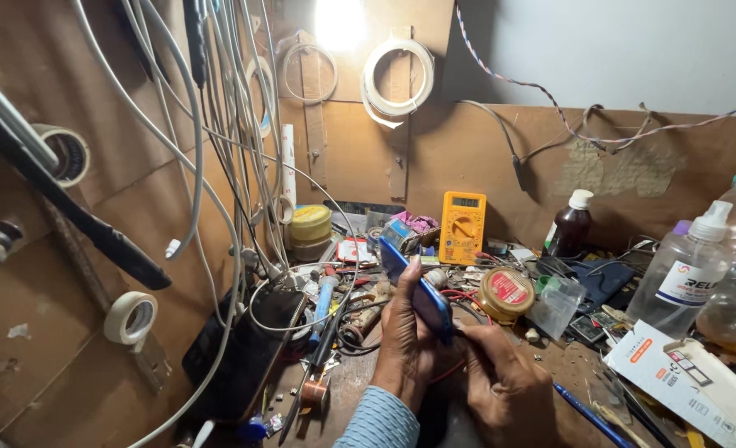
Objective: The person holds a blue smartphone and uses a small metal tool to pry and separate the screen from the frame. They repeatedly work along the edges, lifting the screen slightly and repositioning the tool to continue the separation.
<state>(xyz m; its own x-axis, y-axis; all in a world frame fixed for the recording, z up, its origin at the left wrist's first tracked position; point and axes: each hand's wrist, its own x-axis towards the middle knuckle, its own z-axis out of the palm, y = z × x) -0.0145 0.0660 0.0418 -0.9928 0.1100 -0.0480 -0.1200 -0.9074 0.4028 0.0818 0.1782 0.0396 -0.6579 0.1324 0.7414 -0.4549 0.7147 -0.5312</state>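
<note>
Colours around the blue phone [418, 290]

We see a yellow multimeter [462, 226] just behind the phone, a yellow-lidded tub [311, 222] to its left, a gold tin [506, 295] with a red label to its right, a dark brown bottle [570, 226] capped white beyond, and a light-blue striped sleeve [380, 421] below.

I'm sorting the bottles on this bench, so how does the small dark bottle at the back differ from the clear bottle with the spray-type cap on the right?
The dark brown bottle is smaller and opaque-looking, with a plain white cap; the clear bottle is larger, see-through, and has a white nozzle top. The dark brown bottle stands farther back by the board wall, the clear bottle nearer the right edge. Both stand upright and capped.
</note>
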